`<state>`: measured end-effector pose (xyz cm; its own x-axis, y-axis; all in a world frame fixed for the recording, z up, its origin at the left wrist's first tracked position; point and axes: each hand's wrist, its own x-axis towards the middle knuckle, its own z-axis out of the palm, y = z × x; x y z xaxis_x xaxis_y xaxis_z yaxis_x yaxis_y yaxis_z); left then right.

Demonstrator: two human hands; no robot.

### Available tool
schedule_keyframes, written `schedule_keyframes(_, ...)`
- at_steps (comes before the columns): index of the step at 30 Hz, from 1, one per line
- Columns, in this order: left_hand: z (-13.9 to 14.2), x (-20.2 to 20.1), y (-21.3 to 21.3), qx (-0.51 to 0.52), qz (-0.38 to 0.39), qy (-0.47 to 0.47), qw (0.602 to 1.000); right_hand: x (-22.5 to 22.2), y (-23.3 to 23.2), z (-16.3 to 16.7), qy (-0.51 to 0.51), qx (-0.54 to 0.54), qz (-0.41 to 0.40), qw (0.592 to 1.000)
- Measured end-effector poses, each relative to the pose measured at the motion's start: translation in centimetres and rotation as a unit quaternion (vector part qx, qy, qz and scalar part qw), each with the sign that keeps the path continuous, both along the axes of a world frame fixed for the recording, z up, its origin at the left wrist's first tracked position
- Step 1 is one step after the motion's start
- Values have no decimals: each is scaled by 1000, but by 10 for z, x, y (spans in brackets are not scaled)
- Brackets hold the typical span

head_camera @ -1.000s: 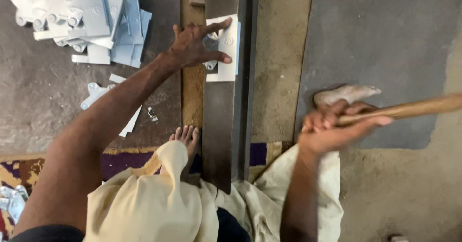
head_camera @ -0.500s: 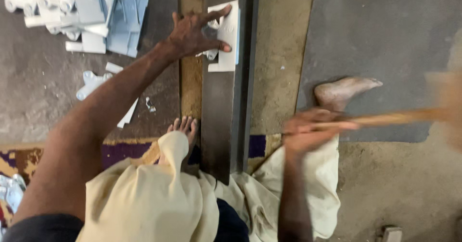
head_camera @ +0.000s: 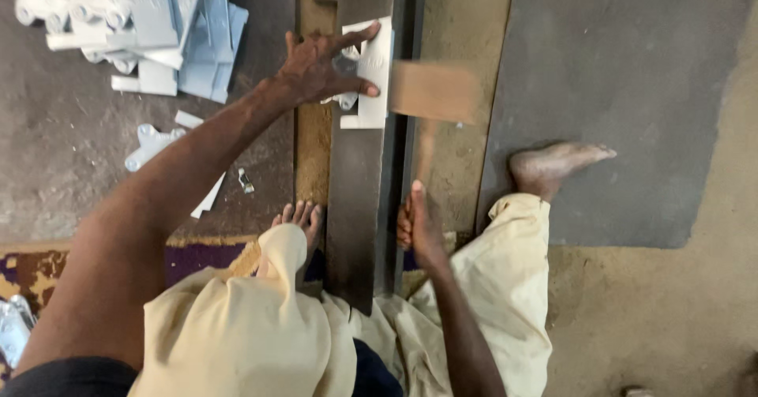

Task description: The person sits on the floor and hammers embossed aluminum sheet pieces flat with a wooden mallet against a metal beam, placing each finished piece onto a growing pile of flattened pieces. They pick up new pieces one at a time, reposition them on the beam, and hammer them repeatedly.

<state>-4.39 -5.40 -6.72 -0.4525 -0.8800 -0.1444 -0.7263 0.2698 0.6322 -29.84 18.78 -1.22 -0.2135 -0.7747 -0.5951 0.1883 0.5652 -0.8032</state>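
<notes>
Low in the frame's middle, the right hand (head_camera: 420,227) grips a wooden mallet (head_camera: 433,93), fingers wrapped around its handle, its blurred head just right of the steel beam (head_camera: 359,200). Higher up, the left hand (head_camera: 320,69) presses a pale metal plate (head_camera: 371,73) onto the beam, fingers spread. More pale plates (head_camera: 150,18) are stacked in the upper left.

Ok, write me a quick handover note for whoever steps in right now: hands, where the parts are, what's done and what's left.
Left hand: spread flat on the white metal piece, pinning it on the long steel bar.
Right hand: gripping the wooden mallet, whose blurred head is beside the piece's right edge.
Parts: a pile of similar pale pieces lies on the floor at upper left, with loose ones nearer.
Done: piece seated on the bar.
Left: hammering this piece; whether the pile is finished or waiting can't be told.
</notes>
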Motion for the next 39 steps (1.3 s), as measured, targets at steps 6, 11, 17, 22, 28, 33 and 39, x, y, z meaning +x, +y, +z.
schedule_keyframes(6, 5, -3, -4, 28, 2, 12, 1000, -34, -24, 13, -112, -219, -232, 941)
schedule_keyframes(11, 4, -1, -4, 7, -6, 20, 1000, -2, -53, 2, 7, -115, -35, 993)
schedule_keyframes(17, 1, 0, -7, 19, 1, 53, 998, -12, -51, 2, -124, -130, -151, 972)
schedule_keyframes(22, -3, -3, -7, -39, -16, 40, 998, -20, -20, -6, -104, -100, -152, 978)
schedule_keyframes(28, 2, -2, -9, -6, -12, -31, 999, 4, -6, -1, -117, -115, -177, 970)
schedule_keyframes(33, 15, -4, -10, 19, -7, 26, 999, -3, -25, 19, -6, -7, -52, 999)
schedule_keyframes(39, 35, -10, -13, 77, -7, -23, 997, 3, -52, 17, 45, -34, 16, 998)
